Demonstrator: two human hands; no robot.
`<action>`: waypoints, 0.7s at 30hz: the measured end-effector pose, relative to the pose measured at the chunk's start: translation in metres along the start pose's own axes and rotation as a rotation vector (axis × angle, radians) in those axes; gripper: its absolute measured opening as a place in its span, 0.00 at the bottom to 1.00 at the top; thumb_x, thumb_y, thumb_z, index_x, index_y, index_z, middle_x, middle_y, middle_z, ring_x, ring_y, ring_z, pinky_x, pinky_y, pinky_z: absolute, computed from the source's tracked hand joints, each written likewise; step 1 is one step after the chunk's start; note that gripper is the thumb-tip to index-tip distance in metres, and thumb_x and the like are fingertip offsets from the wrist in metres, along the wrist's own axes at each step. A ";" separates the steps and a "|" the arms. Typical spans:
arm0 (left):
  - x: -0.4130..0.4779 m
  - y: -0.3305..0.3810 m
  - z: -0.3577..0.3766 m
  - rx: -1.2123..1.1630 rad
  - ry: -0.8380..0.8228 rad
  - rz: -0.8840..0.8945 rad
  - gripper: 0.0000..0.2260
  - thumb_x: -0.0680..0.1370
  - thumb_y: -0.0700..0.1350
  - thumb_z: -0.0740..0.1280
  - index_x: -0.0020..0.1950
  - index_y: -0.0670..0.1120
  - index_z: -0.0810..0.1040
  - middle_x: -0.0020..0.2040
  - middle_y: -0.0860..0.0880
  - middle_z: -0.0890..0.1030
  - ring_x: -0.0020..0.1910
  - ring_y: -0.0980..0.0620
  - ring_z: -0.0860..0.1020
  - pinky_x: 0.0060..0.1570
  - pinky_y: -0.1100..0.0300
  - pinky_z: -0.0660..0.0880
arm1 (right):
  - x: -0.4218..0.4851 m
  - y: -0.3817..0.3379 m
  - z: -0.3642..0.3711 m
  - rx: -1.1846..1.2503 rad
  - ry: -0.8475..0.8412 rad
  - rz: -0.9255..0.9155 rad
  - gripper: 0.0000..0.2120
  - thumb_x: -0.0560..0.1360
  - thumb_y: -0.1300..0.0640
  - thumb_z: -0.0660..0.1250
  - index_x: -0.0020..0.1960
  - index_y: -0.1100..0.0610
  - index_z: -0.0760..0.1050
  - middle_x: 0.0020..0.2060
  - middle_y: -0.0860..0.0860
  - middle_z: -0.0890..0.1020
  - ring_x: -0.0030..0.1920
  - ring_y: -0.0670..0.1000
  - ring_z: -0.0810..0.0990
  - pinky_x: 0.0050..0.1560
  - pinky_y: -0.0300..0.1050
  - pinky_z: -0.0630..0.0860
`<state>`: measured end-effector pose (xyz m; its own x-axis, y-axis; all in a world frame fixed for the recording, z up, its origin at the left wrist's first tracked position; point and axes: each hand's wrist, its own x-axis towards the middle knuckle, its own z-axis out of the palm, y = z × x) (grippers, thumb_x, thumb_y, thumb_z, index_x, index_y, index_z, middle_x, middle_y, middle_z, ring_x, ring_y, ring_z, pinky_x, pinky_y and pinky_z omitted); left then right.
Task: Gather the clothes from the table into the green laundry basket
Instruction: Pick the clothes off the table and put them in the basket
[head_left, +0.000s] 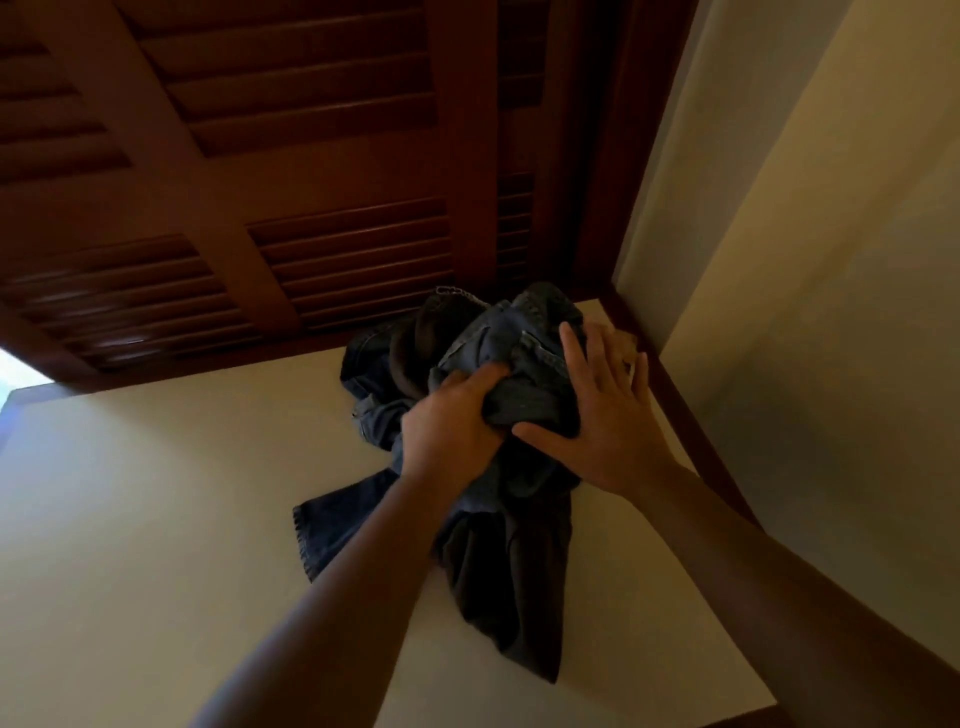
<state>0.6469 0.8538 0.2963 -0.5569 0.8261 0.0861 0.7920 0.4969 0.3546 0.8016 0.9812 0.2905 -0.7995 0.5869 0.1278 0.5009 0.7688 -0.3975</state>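
Clothes (483, 338), a dark heap of jeans and another garment, lie at the cream table's (182, 493) far right corner. The left hand (452, 415) clutches bunched denim; the right hand (608, 415) presses spread fingers against the heap. No basket is in view, so nothing looks gathered yet.

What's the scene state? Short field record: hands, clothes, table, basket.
left hand: grips bunched denim
right hand: fingers spread, at heap's right side
clothes: dark heap, one jeans leg trailing left
table: cream, heap near far right corner
basket: not in view
behind: slatted wooden doors
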 end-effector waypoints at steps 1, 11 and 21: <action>-0.007 -0.008 -0.013 -0.025 0.033 -0.043 0.25 0.78 0.56 0.69 0.74 0.65 0.67 0.63 0.51 0.79 0.53 0.43 0.81 0.39 0.54 0.75 | -0.001 -0.003 0.003 0.013 0.014 -0.004 0.54 0.70 0.19 0.56 0.80 0.42 0.29 0.82 0.50 0.35 0.81 0.54 0.32 0.77 0.66 0.33; -0.082 -0.094 -0.109 -0.064 0.301 -0.370 0.26 0.73 0.56 0.74 0.70 0.65 0.71 0.61 0.47 0.82 0.56 0.35 0.80 0.50 0.45 0.76 | 0.016 -0.051 0.063 0.038 -0.267 0.047 0.59 0.63 0.13 0.52 0.79 0.40 0.27 0.81 0.47 0.32 0.81 0.55 0.33 0.76 0.72 0.39; -0.131 -0.156 -0.048 0.005 0.190 -0.606 0.27 0.76 0.53 0.75 0.72 0.61 0.71 0.59 0.45 0.81 0.54 0.38 0.80 0.41 0.53 0.68 | 0.049 -0.070 0.131 -0.002 -0.463 0.310 0.57 0.56 0.13 0.60 0.74 0.25 0.32 0.80 0.45 0.30 0.79 0.64 0.29 0.61 0.89 0.43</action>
<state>0.5842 0.6555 0.2743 -0.9412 0.3360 0.0356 0.3230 0.8634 0.3877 0.6843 0.9233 0.2057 -0.6767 0.6132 -0.4076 0.7360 0.5789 -0.3510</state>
